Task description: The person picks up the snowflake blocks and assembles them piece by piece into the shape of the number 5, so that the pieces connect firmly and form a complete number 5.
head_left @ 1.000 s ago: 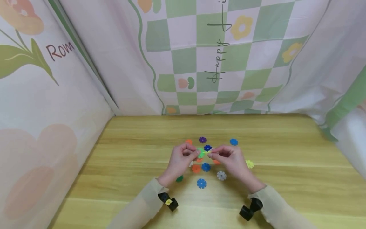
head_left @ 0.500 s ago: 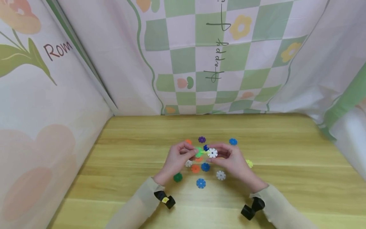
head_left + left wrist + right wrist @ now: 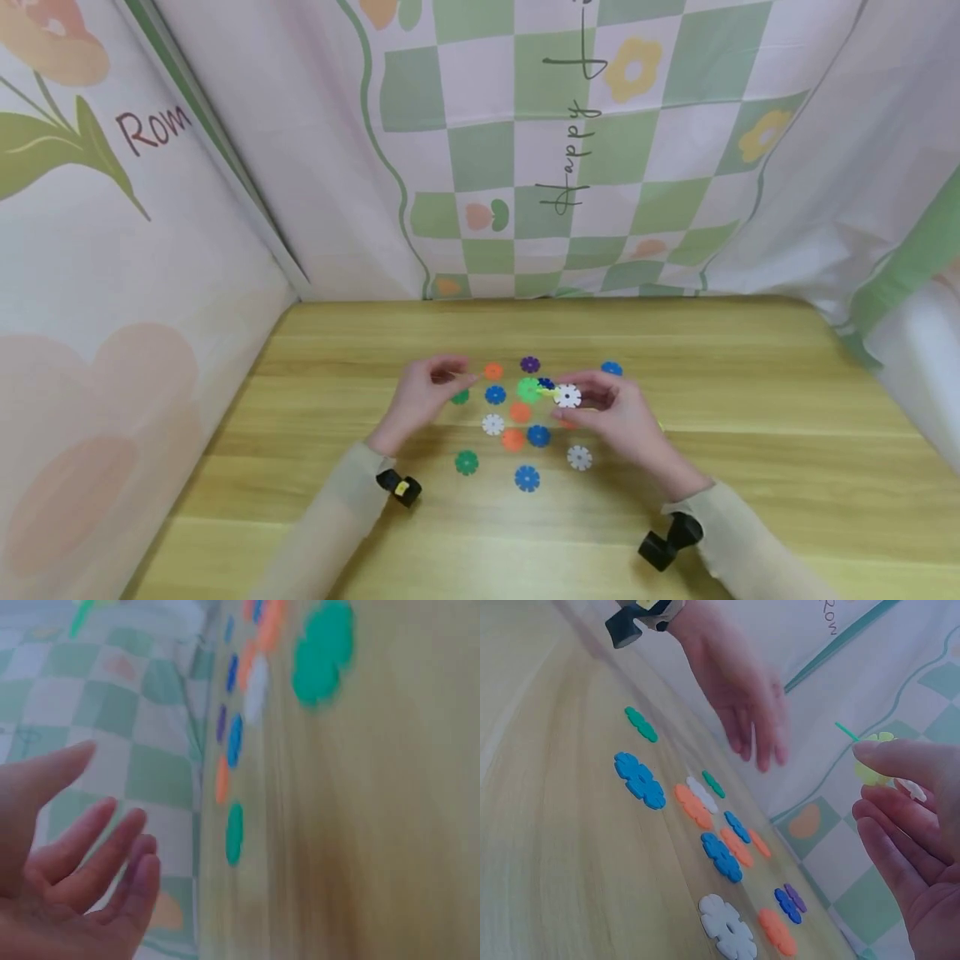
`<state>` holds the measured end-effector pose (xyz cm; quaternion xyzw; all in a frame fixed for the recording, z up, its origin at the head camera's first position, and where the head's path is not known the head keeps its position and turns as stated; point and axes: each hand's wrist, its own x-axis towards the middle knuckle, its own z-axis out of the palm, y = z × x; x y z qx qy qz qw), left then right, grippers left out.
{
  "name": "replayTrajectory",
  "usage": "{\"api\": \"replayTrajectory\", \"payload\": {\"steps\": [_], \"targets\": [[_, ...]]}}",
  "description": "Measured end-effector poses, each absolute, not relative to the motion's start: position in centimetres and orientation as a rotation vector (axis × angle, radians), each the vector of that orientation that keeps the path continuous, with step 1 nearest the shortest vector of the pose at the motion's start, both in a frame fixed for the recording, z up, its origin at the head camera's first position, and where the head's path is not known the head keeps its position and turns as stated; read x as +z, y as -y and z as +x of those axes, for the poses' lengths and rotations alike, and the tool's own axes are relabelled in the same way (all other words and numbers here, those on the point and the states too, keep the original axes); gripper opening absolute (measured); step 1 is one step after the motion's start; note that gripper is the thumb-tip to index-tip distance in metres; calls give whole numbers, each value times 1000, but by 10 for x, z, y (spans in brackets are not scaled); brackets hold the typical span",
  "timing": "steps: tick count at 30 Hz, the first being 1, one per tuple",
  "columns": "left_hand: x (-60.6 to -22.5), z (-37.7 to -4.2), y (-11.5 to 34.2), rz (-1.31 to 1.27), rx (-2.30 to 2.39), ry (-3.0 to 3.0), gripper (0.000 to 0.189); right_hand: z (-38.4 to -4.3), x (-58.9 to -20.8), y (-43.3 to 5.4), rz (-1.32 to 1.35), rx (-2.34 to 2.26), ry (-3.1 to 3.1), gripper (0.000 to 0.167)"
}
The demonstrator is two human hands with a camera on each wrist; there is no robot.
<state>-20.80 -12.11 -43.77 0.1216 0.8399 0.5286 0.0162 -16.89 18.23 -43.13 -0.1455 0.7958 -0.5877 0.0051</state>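
My right hand (image 3: 618, 421) holds up a small chain of joined plastic snowflake discs between thumb and fingers. The chain is a bright green disc (image 3: 528, 389), a yellow disc (image 3: 871, 771) seen edge-on from the head, and a white disc (image 3: 567, 396) close to the fingers. Over to the left, my left hand (image 3: 420, 396) hovers above the table with nothing in it. Its fingers are loosely bent and apart from the thumb in the left wrist view. A darker green disc (image 3: 461, 398) lies partly hidden by that hand.
Several loose discs lie flat on the wooden table (image 3: 337, 500): among them orange (image 3: 492, 372), blue (image 3: 527, 478), purple (image 3: 530, 364), grey (image 3: 579, 457) and green (image 3: 467, 462). A patterned curtain (image 3: 483, 158) hangs at the table's back edge, and another covers the left side.
My left hand has let go of the green disc and moved left. The right hand keeps the joined discs, now shifted slightly right, with the white disc turned towards the head camera.
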Motion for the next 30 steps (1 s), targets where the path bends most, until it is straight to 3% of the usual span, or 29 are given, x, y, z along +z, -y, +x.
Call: {"api": "replayTrajectory", "payload": {"steps": [9, 30], "targets": [[-449, -220, 135, 399, 1216, -2701, 46, -167, -431, -183, -473, -1865, -2449, 43], [-450, -224, 135, 312, 1199, -2659, 32, -165, -431, -183, -462, -1870, -2467, 39]]}}
